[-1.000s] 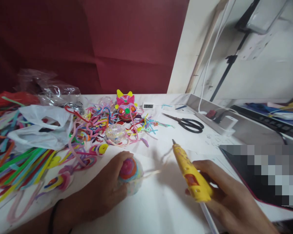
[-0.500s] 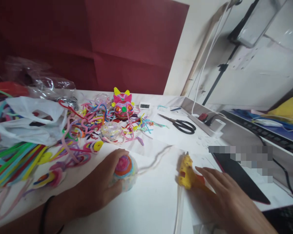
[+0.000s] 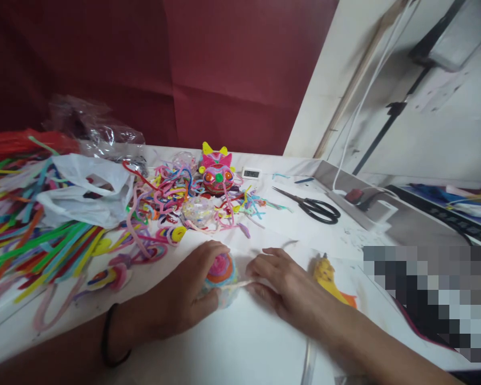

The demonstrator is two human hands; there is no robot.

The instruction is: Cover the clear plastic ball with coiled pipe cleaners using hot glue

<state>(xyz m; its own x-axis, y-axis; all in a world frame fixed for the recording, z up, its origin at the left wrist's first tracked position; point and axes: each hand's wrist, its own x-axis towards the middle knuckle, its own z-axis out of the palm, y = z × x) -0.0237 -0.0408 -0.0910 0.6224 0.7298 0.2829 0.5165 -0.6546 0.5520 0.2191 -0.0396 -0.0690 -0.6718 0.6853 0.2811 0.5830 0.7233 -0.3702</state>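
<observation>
My left hand point(image 3: 180, 291) wraps around a clear ball point(image 3: 229, 298) just above the white sheet. A coiled pink, orange and blue disc point(image 3: 220, 267) of fuzzy pipe cleaner covers the ball's upper side. From the ball a pale pipe cleaner point(image 3: 242, 283) runs to my right hand point(image 3: 282, 283), whose fingers are pinched on it. Some of those fingertips are blurred. Just beyond my right wrist lies a yellow glue gun point(image 3: 324, 272), its nozzle pointing away and its lower part hidden by my forearm.
Black-handled scissors point(image 3: 316, 208) and a small digital clock point(image 3: 251, 173) lie farther back. A pink and yellow animal-faced ball point(image 3: 217, 174) stands among tangled pipe cleaners. At left are a white plastic bag point(image 3: 86, 195) and bundled pipe cleaners point(image 3: 64, 248). A power strip point(image 3: 369, 214) sits right.
My right hand has moved left, from beside the glue gun to the pale pipe cleaner, and now pinches it. My left hand still holds the ball. The view has shifted slightly.
</observation>
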